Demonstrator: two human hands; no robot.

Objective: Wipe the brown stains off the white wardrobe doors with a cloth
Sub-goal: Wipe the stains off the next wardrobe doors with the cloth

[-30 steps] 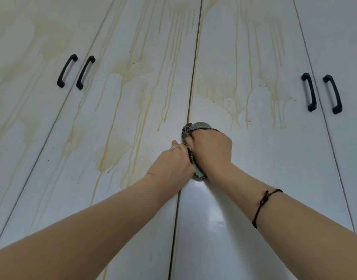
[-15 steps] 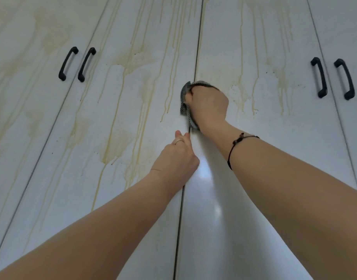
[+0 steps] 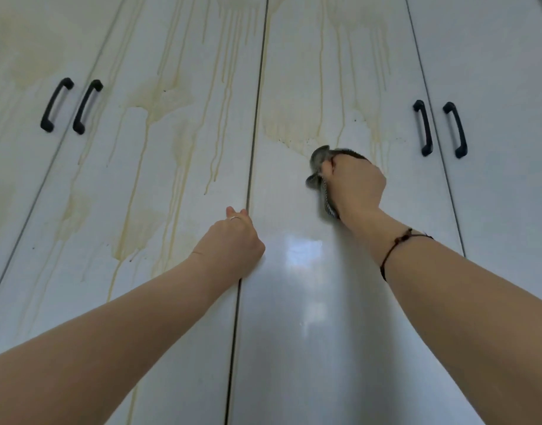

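Brown drip stains (image 3: pixel 159 99) run down the left-middle white wardrobe door (image 3: pixel 79 240). Fainter stains (image 3: pixel 289 127) cover the upper part of the right-middle door (image 3: pixel 309 302), whose lower part is glossy and unmarked. My right hand (image 3: pixel 354 185) grips a grey cloth (image 3: pixel 318 157) and presses it against the right-middle door, just below the stain's lower edge. Most of the cloth is hidden under that hand. My left hand (image 3: pixel 232 240), wearing a ring, rests flat on the left-middle door beside the central seam (image 3: pixel 251 167).
Two black handles (image 3: pixel 56 104) (image 3: pixel 87 105) stand at the left seam, and another two (image 3: pixel 423 127) (image 3: pixel 455 128) at the right seam. The outer left door (image 3: pixel 12 56) carries pale stains. The outer right door (image 3: pixel 502 148) looks unmarked.
My right hand first slid the cloth up along the central seam, then right across the right-middle door. My left hand stayed beside the seam.
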